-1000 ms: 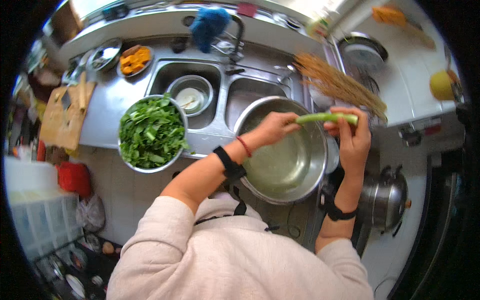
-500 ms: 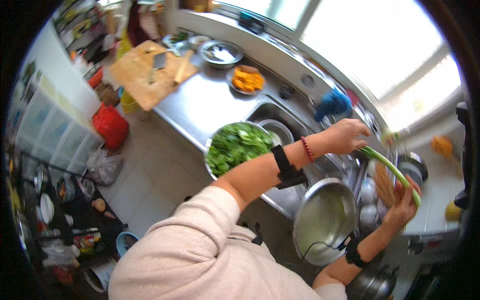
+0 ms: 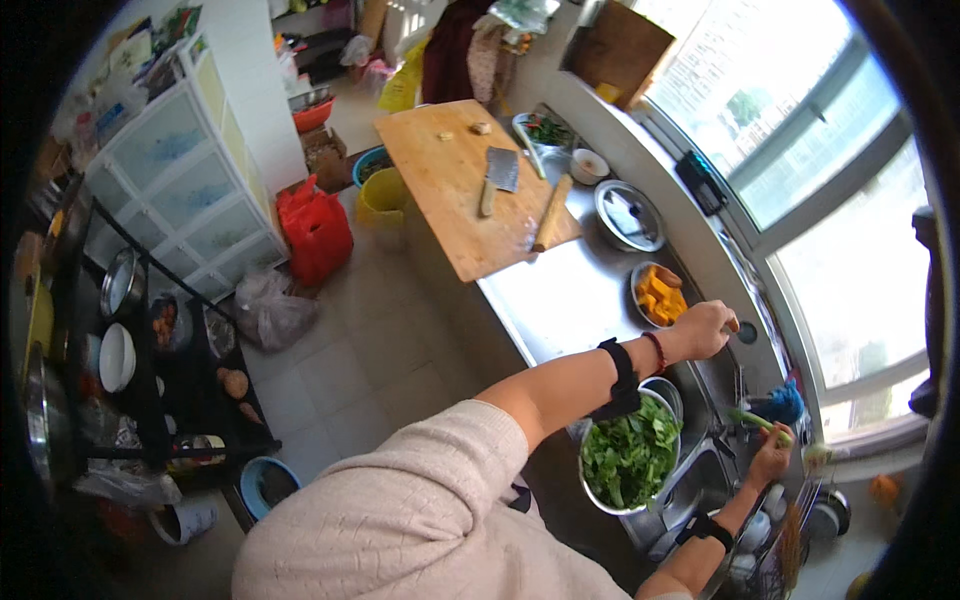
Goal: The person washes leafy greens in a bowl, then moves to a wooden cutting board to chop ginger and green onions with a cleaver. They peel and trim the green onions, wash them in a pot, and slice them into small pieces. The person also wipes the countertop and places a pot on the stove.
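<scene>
My right hand (image 3: 768, 462) is closed around a green onion (image 3: 752, 420) over the far side of the sink (image 3: 698, 485). The stalk's green end points toward the window side of the sink. Stretched forward, my left hand (image 3: 702, 330) has curled fingers above the counter, beside the bowl of orange pumpkin chunks (image 3: 660, 297); what it pinches, if anything, is hidden. Below my left forearm a metal bowl heaped with chopped leafy greens (image 3: 628, 450) rests at the sink's edge.
A wooden cutting board (image 3: 440, 200) bears a cleaver (image 3: 502, 170) and a rolling pin (image 3: 552, 213). Beyond it stand a lidded metal pot (image 3: 630, 215) and a small white bowl (image 3: 589, 166). A blue cloth (image 3: 778, 405) lies near the window. A dish rack (image 3: 775, 540) is at right.
My left hand has let go of the green onion and moved away from it. My right hand still holds the stalk. The view has swung left, showing more of the cutting board.
</scene>
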Tool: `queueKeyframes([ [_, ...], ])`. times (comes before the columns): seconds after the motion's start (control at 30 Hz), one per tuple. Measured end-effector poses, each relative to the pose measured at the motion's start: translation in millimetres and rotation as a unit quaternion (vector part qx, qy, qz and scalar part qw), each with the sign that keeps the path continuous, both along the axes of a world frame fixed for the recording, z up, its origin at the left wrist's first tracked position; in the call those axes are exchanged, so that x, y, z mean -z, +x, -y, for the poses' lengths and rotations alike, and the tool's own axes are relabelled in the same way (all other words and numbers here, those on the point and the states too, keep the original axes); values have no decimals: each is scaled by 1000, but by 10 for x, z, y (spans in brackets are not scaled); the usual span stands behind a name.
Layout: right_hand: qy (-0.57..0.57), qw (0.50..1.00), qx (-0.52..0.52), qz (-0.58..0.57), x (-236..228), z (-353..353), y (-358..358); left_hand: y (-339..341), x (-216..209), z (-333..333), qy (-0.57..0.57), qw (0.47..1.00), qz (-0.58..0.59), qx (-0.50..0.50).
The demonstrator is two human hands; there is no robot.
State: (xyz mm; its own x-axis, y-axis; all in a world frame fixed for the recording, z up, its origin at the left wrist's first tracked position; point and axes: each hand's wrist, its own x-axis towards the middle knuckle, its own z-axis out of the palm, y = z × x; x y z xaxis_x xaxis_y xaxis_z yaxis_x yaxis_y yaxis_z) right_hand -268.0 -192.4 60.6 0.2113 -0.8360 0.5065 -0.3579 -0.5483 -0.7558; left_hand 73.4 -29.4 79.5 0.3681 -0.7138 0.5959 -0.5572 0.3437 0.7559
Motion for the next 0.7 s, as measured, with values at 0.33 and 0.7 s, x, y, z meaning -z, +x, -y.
queueKeyframes([
  [0.33, -88, 979, -138, 122, -1188, -1112, 2878, 1893, -19, -962, -105, 974, 166, -114],
  [0.7, 532, 675, -392, 327, -36, -2704, 7351, 5516, 420, -2457, 54, 935, 277, -216],
])
